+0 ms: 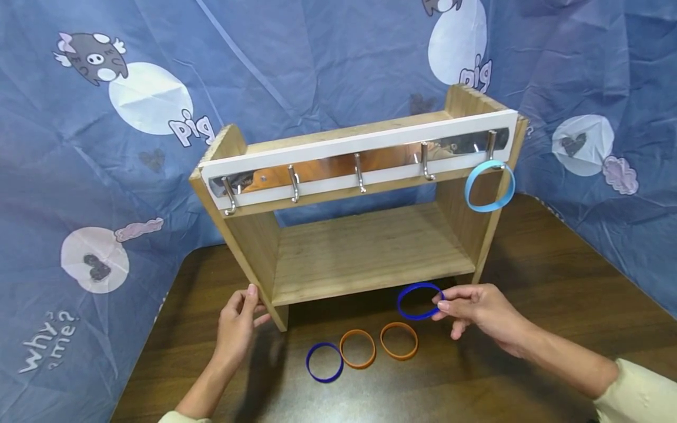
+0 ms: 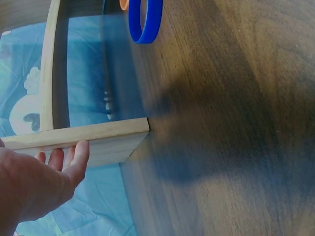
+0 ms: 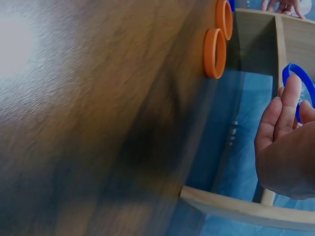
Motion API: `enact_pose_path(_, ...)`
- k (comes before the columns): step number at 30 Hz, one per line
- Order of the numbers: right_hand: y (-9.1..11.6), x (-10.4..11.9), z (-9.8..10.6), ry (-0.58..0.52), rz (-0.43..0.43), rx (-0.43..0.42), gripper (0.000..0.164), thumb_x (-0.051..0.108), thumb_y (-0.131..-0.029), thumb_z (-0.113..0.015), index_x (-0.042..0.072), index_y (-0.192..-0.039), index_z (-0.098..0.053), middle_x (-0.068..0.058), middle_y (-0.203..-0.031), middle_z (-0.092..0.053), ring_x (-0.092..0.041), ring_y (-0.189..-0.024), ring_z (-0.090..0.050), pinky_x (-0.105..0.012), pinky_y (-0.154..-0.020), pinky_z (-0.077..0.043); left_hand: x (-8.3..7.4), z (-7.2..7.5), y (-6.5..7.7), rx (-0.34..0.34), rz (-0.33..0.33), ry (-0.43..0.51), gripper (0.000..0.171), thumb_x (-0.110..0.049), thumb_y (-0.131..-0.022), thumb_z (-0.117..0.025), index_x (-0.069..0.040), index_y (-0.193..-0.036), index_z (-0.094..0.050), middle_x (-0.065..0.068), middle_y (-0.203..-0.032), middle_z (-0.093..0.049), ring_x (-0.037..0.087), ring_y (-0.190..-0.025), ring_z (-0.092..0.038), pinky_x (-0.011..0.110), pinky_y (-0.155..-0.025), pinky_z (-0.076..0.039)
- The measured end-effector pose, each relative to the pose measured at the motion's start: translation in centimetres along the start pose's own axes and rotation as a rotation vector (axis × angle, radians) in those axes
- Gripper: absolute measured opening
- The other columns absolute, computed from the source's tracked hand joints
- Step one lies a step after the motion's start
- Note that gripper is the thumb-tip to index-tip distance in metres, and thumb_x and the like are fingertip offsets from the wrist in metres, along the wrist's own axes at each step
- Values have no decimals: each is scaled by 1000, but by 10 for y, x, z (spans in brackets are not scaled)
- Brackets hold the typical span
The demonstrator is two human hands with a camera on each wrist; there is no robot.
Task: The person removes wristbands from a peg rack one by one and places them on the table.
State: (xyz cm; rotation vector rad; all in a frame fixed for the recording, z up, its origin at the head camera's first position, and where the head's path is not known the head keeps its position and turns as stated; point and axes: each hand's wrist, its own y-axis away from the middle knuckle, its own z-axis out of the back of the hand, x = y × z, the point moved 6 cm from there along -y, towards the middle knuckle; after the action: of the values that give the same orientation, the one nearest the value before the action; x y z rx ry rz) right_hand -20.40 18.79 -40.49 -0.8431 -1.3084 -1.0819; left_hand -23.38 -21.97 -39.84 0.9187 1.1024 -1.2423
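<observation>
A blue wristband (image 1: 421, 285) is pinched between the thumb and fingers of my right hand (image 1: 483, 314), just below the front edge of the shelf board. My left hand (image 1: 236, 324) holds the lower left side panel of a wooden shelf (image 1: 370, 241), thumb at its front edge. Across the shelf's top runs a white rail (image 1: 365, 135) with several metal hooks. From the rightmost hook hangs a light blue wristband (image 1: 490, 207). On the table in front lie another blue wristband (image 1: 325, 380) and two orange wristbands, a left one (image 1: 358, 366) and a right one (image 1: 399, 356).
The shelf stands on a dark brown wooden table (image 1: 534, 258), its top tilted towards the viewer in the head view. A blue printed cloth (image 1: 317, 53) hangs behind and to both sides of the table.
</observation>
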Motion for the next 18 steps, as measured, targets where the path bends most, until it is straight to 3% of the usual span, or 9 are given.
enact_pose_path(5,0,-9,5,5,-27,-2,37,21,-93,-65,-8,-115,-61,-15,-96,-72,-22,-60,-66,-39,-83,-55,0,1,0,1,0,1,52,-43,-103,-37,6,-114,-48,20,-115,-52,23,-104,-56,32,-87,-57)
enact_pose_path(12,1,-18,12,68,-100,30,43,21,-94,-64,-13,-118,-56,-16,-93,-72,-21,-58,-66,-36,-64,-58,0,0,0,-6,12,3,53,-45,-103,-37,6,-113,-49,19,-114,-52,25,-104,-57,32,-87,-57)
enact_pose_path(18,-1,-25,14,143,-142,72,39,23,-93,-64,-11,-112,-60,-16,-92,-71,-23,-59,-67,-35,-62,-58,1,0,0,0,14,11,50,-41,-103,-37,6,-115,-48,19,-115,-51,22,-103,-57,32,-88,-57)
